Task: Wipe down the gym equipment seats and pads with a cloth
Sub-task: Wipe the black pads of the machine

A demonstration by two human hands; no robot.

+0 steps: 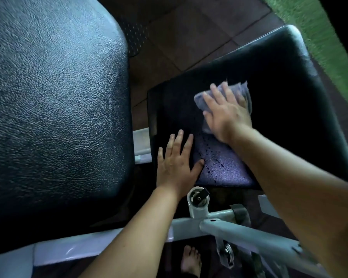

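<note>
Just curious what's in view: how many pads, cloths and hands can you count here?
Pads: 2, large pad, seat pad
Cloths: 1, lilac cloth
Hands: 2, left hand, right hand
Total: 5

No readable text, labels, brands, numbers or signs anywhere; black seat pad (269, 81), large textured pad (54, 97) left of it, and grey metal frame (239, 231) carry none.
</note>
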